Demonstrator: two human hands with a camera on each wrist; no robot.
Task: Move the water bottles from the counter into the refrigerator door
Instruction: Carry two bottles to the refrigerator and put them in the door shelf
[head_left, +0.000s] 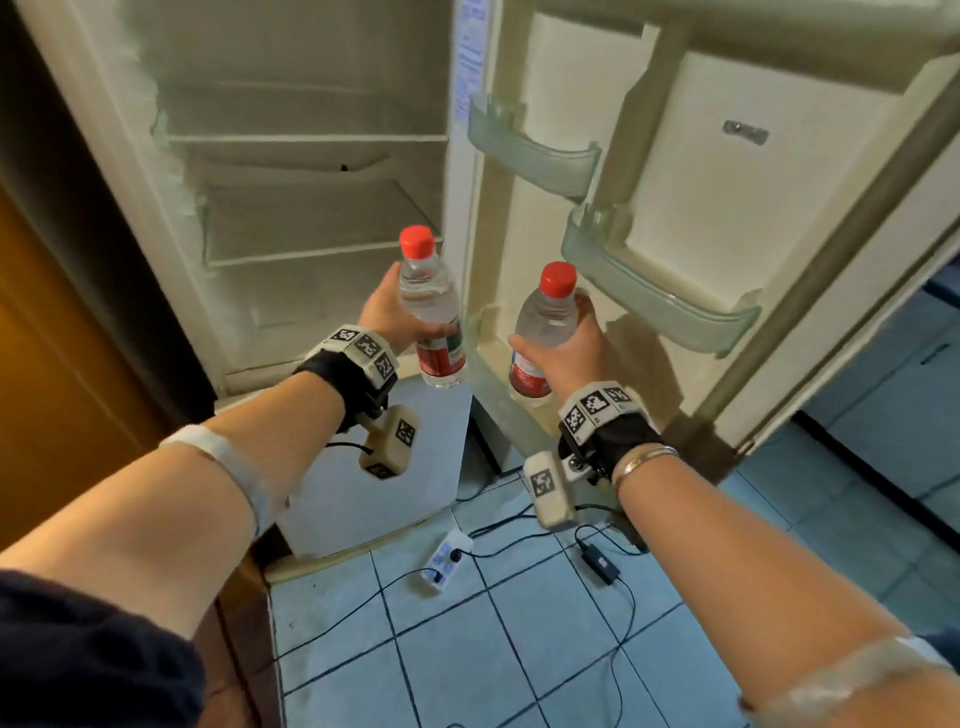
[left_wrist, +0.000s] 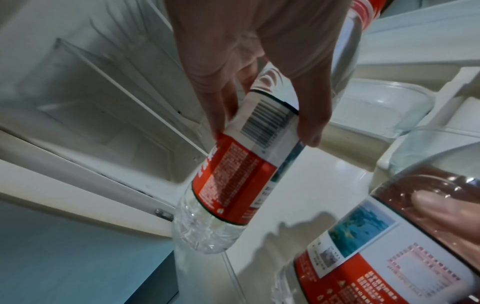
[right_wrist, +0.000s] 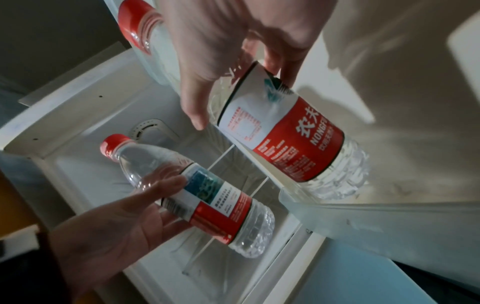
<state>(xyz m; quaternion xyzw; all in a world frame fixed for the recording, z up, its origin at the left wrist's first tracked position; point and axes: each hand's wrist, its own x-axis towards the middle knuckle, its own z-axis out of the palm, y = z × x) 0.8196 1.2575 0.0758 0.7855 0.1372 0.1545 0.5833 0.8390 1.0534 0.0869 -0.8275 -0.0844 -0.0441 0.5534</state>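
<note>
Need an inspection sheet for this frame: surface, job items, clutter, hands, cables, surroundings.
Surface: lowest door shelf, clear front rail; nothing stands in it that I can see.
Job's things: left bottle and right bottle, red caps, red labels, both in the air; the right one's base is over the lowest door shelf.
Clutter: nothing seen in the upper door shelves.
Hands: left hand grips the left bottle; right hand grips the right bottle.
Cables: power strip, black adapter and loose cords on the floor.
Surroundings: open fridge with bare interior shelves; blue tiled floor.
</note>
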